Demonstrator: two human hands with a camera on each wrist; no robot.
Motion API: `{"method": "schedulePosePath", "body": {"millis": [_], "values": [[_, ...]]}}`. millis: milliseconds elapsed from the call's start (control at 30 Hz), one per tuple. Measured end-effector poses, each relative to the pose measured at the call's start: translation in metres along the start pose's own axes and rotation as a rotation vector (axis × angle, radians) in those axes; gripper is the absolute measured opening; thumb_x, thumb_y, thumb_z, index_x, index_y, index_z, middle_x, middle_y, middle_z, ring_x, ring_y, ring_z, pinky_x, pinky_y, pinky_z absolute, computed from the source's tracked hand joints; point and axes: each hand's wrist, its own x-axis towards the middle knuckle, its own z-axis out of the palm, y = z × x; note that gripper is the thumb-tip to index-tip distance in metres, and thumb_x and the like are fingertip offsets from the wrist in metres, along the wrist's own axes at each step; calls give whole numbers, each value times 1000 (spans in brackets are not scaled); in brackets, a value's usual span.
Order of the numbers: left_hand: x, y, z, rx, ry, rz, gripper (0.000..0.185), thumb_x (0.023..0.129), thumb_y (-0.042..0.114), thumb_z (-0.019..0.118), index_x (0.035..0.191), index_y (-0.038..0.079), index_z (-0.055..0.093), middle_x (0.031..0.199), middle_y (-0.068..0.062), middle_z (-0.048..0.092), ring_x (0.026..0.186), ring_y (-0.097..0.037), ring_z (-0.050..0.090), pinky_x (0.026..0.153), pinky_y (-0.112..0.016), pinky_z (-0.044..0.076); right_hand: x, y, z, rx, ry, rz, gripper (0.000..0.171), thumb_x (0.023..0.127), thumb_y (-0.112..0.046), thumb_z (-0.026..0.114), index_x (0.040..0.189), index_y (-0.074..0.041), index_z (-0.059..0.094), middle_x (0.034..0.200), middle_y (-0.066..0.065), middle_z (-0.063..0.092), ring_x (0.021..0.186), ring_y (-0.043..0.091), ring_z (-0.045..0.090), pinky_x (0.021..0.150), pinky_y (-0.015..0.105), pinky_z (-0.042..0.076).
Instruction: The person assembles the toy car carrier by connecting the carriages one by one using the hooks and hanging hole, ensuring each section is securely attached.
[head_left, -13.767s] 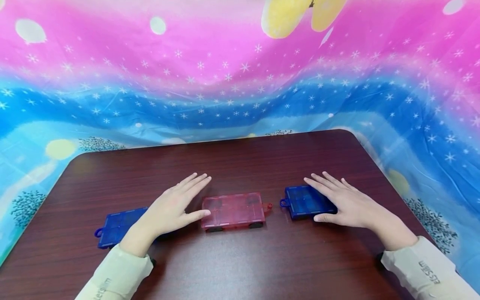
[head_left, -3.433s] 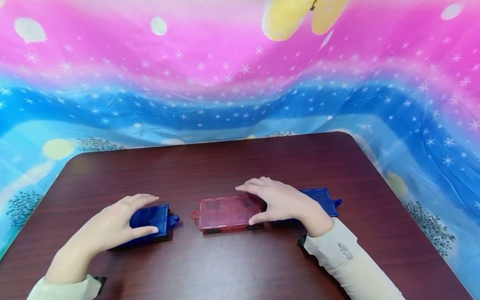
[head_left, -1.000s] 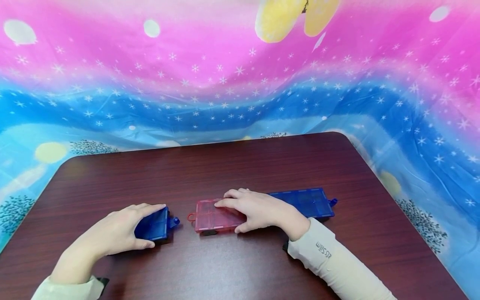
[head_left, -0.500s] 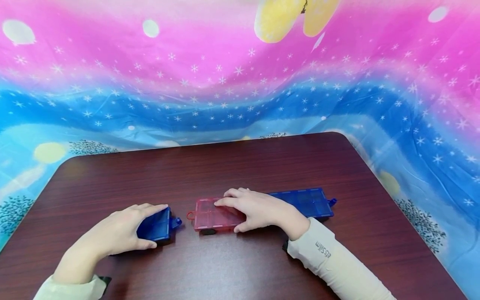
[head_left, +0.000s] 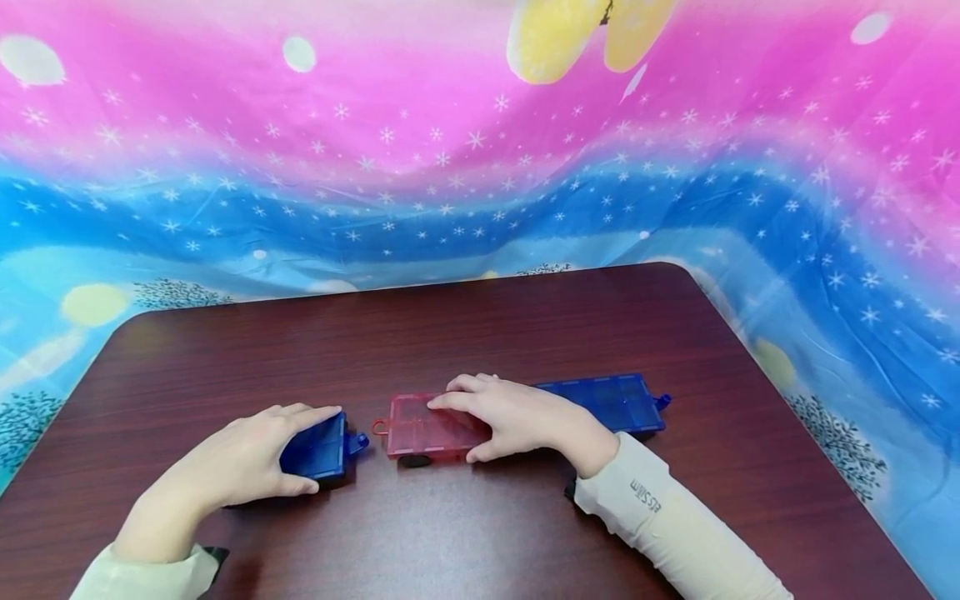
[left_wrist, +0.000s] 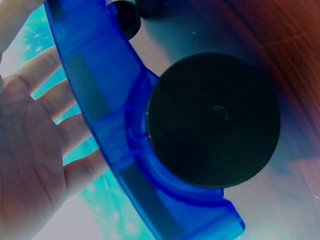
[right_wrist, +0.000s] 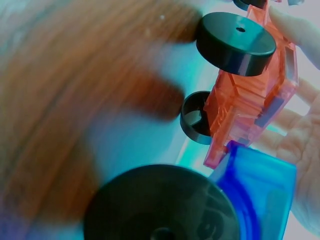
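A: While the person's hands sit low on the bench (head_left: 480,333), where are the three wheeled cars?

B: All near the front edge, in a rough line running from nine o'clock to three o'clock. The left blue car (head_left: 318,447) is at the nine o'clock end, the pink car (head_left: 423,425) is in the middle, and the right blue car (head_left: 611,402) sits on its three o'clock side, seemingly right up against it, though the hand hides the joint.

A: And the hands?

B: The left hand (head_left: 240,467) has fingers and thumb curled round the left blue car, thumb on the near side. The right hand (head_left: 517,421) lies over the pink car's three o'clock half, thumb at the near edge and fingers across the top, grasping it. The right wrist view shows the pink car (right_wrist: 250,95) with its black wheels (right_wrist: 235,42) and a blue car end just beside it.

A: Which step would you call this?

B: I'd judge the coupling of the last car. The left blue car's small hook (head_left: 360,440) points toward three o'clock at the pink car's ring (head_left: 381,427); the two are very near but a sliver of bench shows between them.

A: So the next move?

B: Probably a short slide of the left car toward three o'clock, hook lined up with ring, while the right hand steadies the pink car so it doesn't roll off.
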Motion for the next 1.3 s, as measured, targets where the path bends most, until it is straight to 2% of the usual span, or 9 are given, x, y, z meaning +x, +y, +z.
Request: {"method": "schedulePosePath", "body": {"millis": [300,1000,1300], "values": [[4,3,-3,2,-8,6,83,65,55,76,136,25,46,126,-7,55,110,-27,54,82,-49,49,-1,1,-1,5,6,6,76,75,-39,75,140,-33,36,136,-4,41,120,14,42,103,47,37],[9,7,-3,-11,-24,7,83,64,52,78,135,23,47,125,-8,55,109,-27,55,83,-49,50,-4,1,0,24,5,9,75,76,-39,73,141,-33,35,137,-3,39,120,14,42,94,37,46],[10,10,-4,-22,-38,-9,84,64,54,77,136,24,47,126,-9,55,110,-29,54,82,-51,50,-3,1,0,28,1,4,74,78,-40,72,141,-34,34,137,-4,39,120,14,42,94,36,45]]}}
